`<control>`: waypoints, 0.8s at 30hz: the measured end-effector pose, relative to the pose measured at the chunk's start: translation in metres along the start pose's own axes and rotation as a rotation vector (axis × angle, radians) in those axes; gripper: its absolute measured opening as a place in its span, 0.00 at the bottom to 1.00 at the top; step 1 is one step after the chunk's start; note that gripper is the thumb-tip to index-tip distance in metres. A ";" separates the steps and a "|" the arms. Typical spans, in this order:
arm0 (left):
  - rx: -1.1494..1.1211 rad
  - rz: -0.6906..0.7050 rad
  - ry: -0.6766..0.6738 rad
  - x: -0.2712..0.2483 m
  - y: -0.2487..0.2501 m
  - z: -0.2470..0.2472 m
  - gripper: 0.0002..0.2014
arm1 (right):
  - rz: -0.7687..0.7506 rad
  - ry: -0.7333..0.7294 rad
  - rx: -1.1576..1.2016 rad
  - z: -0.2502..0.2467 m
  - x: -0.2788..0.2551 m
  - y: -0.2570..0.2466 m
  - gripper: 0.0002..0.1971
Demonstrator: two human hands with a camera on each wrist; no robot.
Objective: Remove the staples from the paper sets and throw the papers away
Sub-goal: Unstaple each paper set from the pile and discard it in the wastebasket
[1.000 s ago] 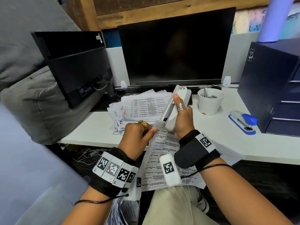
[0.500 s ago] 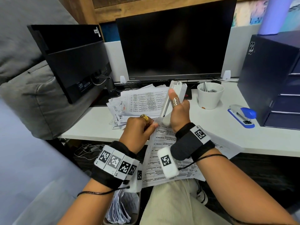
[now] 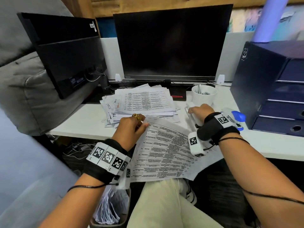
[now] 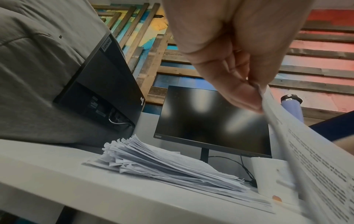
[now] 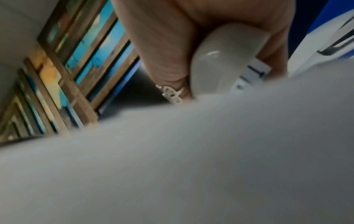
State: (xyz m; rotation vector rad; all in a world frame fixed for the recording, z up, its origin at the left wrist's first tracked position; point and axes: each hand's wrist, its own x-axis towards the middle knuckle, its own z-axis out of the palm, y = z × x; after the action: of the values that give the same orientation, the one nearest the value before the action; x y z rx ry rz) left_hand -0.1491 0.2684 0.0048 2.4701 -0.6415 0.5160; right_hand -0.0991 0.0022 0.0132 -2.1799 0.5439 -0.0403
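My left hand (image 3: 131, 129) pinches the top corner of a printed paper set (image 3: 166, 153) that hangs over my lap at the desk's front edge; the left wrist view shows thumb and fingers (image 4: 247, 94) squeezing the sheets (image 4: 316, 159). My right hand (image 3: 199, 112) grips the white staple remover (image 3: 191, 116) low on the desk beside the white cup (image 3: 204, 96). In the right wrist view its rounded white body (image 5: 220, 60) sits inside my curled fingers. A thick pile of papers (image 3: 141, 104) lies on the desk behind my left hand.
A black monitor (image 3: 171, 41) stands at the back and a second one (image 3: 65, 51) at the left. Dark blue drawers (image 3: 276, 89) fill the right side, with a blue and white stapler (image 3: 236, 117) in front. A bin with papers (image 3: 111, 209) sits under the desk.
My right hand has moved the staple remover away from the paper set's corner, down and to the right onto the desk near the cup. The left hand still holds the paper corner.
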 end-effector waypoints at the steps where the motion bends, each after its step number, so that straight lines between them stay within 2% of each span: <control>1: -0.003 0.004 0.001 0.000 -0.001 0.001 0.08 | -0.018 0.014 -0.116 -0.001 0.003 0.007 0.25; 5: -0.037 0.027 0.013 0.000 -0.005 0.005 0.12 | -0.048 0.093 -0.279 0.008 0.013 0.028 0.22; 9: -0.050 0.029 0.030 -0.001 -0.006 0.007 0.12 | -0.081 0.077 -0.366 0.012 0.016 0.025 0.25; 11: -0.045 0.014 0.034 -0.001 -0.009 0.008 0.12 | -0.228 0.117 -0.348 0.013 0.009 0.015 0.26; 13: -0.030 0.007 0.045 -0.001 -0.011 0.007 0.11 | -0.512 0.079 -0.120 0.017 -0.011 0.001 0.23; 15: -0.034 0.027 0.065 -0.001 -0.012 0.006 0.11 | -0.718 -0.168 0.138 0.025 -0.042 -0.013 0.19; 16: -0.057 0.050 0.071 -0.002 -0.013 0.006 0.12 | -0.786 -0.275 0.165 0.030 -0.054 -0.017 0.19; 17: -0.090 0.080 0.074 -0.003 -0.013 0.005 0.13 | -0.842 -0.319 0.156 0.037 -0.060 -0.018 0.19; 19: -0.150 0.151 0.088 -0.005 -0.015 0.004 0.13 | -0.891 -0.254 0.183 0.051 -0.064 -0.013 0.14; 21: -0.204 0.240 0.110 -0.008 -0.016 0.003 0.06 | -0.937 -0.159 0.282 0.062 -0.063 -0.004 0.09; 24: -0.167 0.386 0.162 -0.012 -0.023 0.003 0.03 | -1.155 -0.007 0.352 0.073 -0.066 0.009 0.04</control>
State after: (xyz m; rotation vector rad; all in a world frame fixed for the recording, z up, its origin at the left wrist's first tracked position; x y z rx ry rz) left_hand -0.1455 0.2878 -0.0121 2.1282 -1.0560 0.7652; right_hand -0.1461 0.0784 -0.0290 -1.8613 -0.7259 -0.6826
